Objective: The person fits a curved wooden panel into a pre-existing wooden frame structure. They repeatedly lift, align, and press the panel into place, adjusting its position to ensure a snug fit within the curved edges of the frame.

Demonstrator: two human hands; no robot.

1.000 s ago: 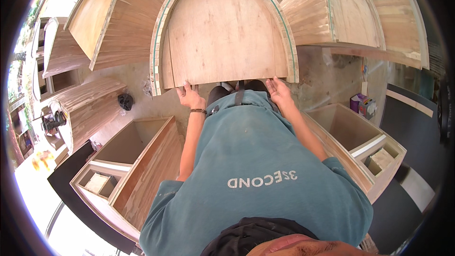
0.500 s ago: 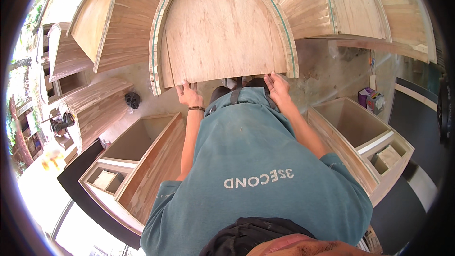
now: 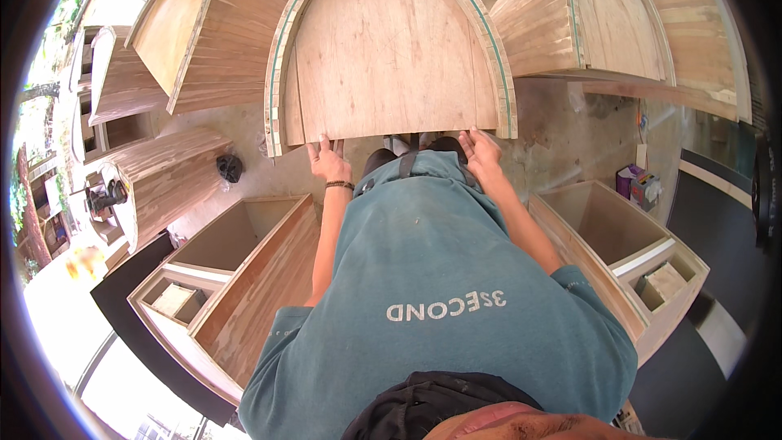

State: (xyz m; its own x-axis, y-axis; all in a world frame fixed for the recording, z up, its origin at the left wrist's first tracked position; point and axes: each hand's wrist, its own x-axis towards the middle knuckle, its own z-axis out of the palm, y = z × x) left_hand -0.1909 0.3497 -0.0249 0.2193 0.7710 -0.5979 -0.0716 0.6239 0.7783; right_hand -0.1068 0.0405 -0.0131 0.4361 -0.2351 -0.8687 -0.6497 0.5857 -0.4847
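Observation:
A wide arched plywood piece with a pale wooden rim and a green line along that rim is in front of me. My left hand grips its near straight edge close to the left corner, fingertips at the board. Toward the right corner, my right hand holds the same edge, its fingers bent around it. Parts of the fingers on both hands are hidden at the board's edge.
Open wooden cabinets stand on my left and right. Other curved plywood pieces flank the arched one, at left and right. A black plastic bag and a purple box lie on the floor.
The view has turned slightly, so the arched piece sits more level and a little farther right in the picture. Both hands stay on its near edge.

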